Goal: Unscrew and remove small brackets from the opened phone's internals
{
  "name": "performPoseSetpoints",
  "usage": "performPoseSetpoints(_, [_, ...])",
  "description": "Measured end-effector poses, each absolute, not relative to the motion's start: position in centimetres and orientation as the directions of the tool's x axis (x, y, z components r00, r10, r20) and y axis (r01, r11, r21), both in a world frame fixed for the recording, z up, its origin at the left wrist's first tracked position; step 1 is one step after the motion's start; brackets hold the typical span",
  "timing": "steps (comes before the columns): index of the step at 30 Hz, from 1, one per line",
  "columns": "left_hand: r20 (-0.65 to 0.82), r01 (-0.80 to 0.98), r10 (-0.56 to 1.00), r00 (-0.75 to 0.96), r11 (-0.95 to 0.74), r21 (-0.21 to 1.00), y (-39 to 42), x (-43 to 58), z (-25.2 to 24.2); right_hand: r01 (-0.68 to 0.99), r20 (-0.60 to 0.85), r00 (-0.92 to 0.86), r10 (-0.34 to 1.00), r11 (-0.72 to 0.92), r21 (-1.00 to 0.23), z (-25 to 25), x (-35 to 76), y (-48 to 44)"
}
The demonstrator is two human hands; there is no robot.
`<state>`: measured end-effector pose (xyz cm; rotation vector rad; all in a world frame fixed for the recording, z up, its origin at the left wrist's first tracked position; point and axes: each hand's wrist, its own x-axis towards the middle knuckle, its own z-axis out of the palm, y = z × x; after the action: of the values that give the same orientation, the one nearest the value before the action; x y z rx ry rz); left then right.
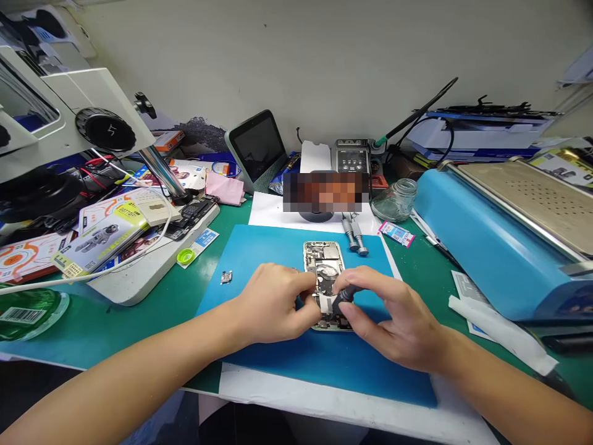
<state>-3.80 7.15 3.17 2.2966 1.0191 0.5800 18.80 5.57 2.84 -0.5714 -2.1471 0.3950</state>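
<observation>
An opened, pale-rimmed phone point(327, 283), its inner parts bare, lies flat on the blue mat point(264, 247).

The left forearm point(162, 366), slim, is bare as far as it shows, and so is the right forearm point(504, 383). The left grip point(271, 303) and right grip point(407, 316) are bare human hands with slender fingers point(377, 281).

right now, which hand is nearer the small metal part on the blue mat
The left hand, between the metal part and the opened phone; the right hand is farther off, at the phone's right edge.
</observation>
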Motion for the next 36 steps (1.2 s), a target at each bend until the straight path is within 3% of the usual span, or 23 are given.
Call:
performPoseSetpoints(8, [0.147, 0.535, 0.778, 0.611, -0.542, 0.648, 7.25, -3.87, 3.3, 0.22, 0.649, -0.427, 0.63, 0.769, -0.601, 2.35, 18.61, 5.25])
performPoseSetpoints(36, [0.132, 0.564, 0.787, 0.603, -0.538, 0.626, 7.5, -3.87, 3.37, 0.232, 0.585, -0.471, 0.66, 0.733, -0.64, 2.02, 18.19, 5.22])
